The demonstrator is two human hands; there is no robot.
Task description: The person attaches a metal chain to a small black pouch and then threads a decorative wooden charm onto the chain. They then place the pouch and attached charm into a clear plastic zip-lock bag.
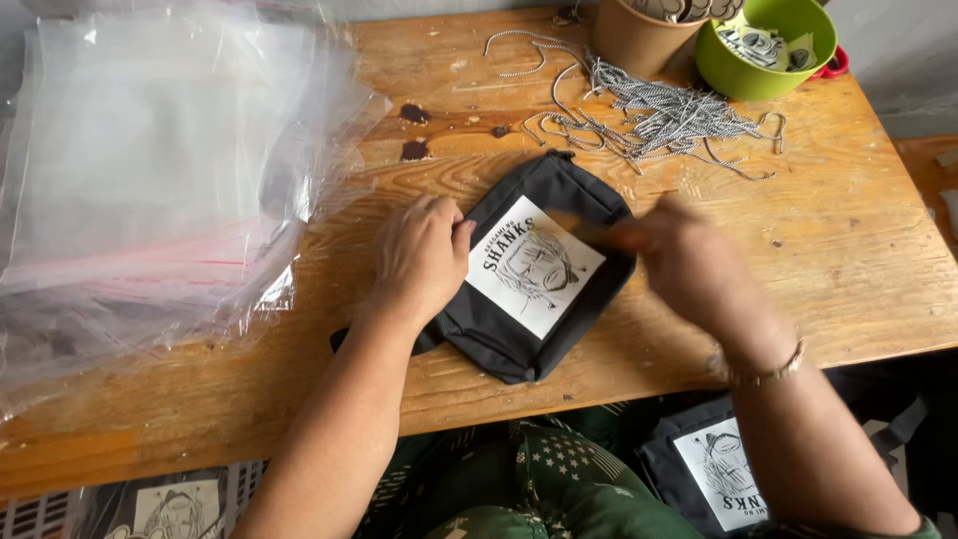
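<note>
A black fabric pouch [519, 329] with a white square printed patch [534, 265] lies tilted on the wooden table [848, 250]. My left hand [419, 255] rests palm down on the pouch's left edge, fingers curled, touching the fabric beside the patch. My right hand [689, 260] hovers at the pouch's right side; it is blurred, and its fingertips reach toward the patch's upper right corner. Whether it pinches anything I cannot tell.
A thick stack of clear plastic bags [150, 170] covers the table's left. A heap of black-and-white cords [659, 110] lies at the back, by a brown cup [644, 35] and a green bowl [763, 45]. More black pouches [718, 469] sit below the front edge.
</note>
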